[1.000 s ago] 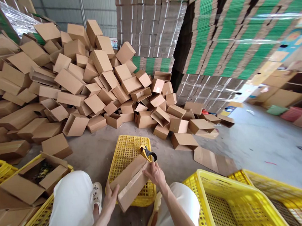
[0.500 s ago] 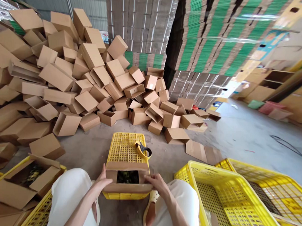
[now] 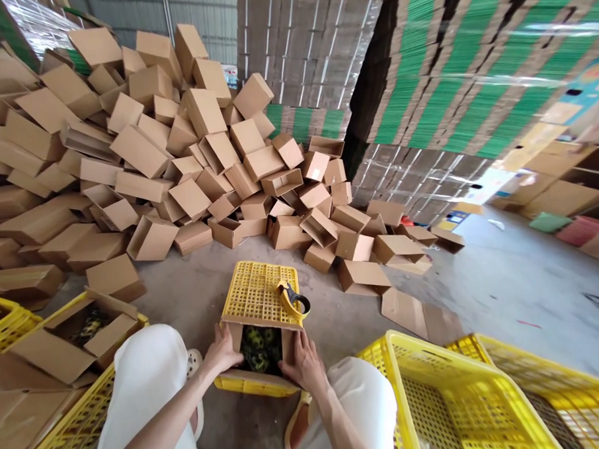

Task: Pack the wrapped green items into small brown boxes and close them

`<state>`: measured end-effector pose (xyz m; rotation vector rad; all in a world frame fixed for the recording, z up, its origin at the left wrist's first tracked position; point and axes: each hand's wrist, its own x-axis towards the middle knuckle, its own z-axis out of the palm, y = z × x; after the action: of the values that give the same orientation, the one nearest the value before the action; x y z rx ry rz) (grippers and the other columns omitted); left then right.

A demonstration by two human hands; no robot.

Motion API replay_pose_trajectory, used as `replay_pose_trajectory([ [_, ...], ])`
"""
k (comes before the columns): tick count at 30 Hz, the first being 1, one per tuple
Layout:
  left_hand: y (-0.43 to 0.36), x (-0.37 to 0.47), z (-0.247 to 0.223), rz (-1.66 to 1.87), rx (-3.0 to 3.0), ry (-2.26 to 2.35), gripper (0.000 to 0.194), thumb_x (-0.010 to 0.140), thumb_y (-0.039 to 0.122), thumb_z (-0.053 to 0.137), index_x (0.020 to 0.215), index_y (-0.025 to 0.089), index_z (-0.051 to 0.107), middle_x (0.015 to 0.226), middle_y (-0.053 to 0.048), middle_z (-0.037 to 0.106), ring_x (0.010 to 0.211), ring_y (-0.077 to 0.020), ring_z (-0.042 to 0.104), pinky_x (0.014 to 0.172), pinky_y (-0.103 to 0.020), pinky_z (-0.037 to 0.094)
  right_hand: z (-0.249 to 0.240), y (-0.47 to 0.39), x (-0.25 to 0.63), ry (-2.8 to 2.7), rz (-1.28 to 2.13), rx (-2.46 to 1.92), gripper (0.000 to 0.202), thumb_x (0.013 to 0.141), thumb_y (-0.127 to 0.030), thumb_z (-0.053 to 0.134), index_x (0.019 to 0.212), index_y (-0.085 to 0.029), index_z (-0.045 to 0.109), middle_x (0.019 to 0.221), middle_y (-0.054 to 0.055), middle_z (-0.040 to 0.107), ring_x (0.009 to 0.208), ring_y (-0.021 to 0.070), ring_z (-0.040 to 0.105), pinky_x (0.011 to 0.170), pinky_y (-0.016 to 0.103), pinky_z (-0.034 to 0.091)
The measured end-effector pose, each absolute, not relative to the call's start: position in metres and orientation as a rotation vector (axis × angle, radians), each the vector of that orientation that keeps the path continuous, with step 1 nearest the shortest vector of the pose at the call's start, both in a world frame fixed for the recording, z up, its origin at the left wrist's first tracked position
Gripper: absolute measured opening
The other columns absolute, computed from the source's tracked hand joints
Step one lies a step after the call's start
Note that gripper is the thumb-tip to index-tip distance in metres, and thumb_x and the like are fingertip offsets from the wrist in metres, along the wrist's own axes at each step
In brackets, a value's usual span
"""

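Note:
A small cardboard box point(image 3: 235, 333) stands on an upturned yellow crate point(image 3: 255, 286) between my knees, its top open. Inside lie dark green and yellow round items point(image 3: 261, 348), whose kind I cannot make out. My left hand point(image 3: 222, 352) grips the box's left wall, thumb at the opening and fingers along the outside. Opposite it, my right hand point(image 3: 305, 362) holds the right wall, fingers pointing up along the edge. A yellow and black tape dispenser point(image 3: 293, 300) rests on the crate just behind the box.
At my left, an open cardboard box point(image 3: 51, 351) with similar items sits in a yellow crate point(image 3: 84, 409). Yellow baskets point(image 3: 450, 383) stand at my right. A large heap of cardboard boxes point(image 3: 178, 170) fills the floor ahead, beside tall stacks of flattened cartons point(image 3: 423, 93).
The box's opening has widened and more of its contents shows. Both hands have shifted from the top flaps to the side walls. The view has turned slightly left.

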<state>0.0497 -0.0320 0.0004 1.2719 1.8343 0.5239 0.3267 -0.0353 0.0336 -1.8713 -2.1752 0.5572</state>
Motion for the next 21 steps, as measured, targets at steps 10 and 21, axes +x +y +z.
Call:
replay_pose_trajectory([
  [10, -0.053, 0.005, 0.008, 1.050, 0.775, 1.795, 0.067, 0.105, 0.049, 0.040, 0.161, 0.013, 0.041, 0.173, -0.018, 0.041, 0.160, -0.0283, 0.040, 0.126, -0.037, 0.040, 0.018, -0.013, 0.384, -1.472, 0.902, -1.744, 0.069, 0.079, -0.040, 0.052, 0.141, -0.015, 0.067, 0.117, 0.012, 0.081, 0.116, 0.0361, 0.072, 0.101, 0.048, 0.059],
  [21, -0.061, -0.005, -0.019, 1.214, 0.369, 1.613, 0.063, 0.096, 0.071, 0.054, 0.132, 0.019, 0.060, 0.135, -0.021, 0.073, 0.115, -0.0293, 0.078, 0.083, -0.034, 0.066, 0.009, -0.016, 0.389, -2.109, 0.340, -1.638, 0.093, 0.067, -0.008, 0.048, 0.157, -0.028, 0.057, 0.173, 0.005, 0.043, 0.162, 0.0338, 0.033, 0.129, 0.059, 0.036],
])
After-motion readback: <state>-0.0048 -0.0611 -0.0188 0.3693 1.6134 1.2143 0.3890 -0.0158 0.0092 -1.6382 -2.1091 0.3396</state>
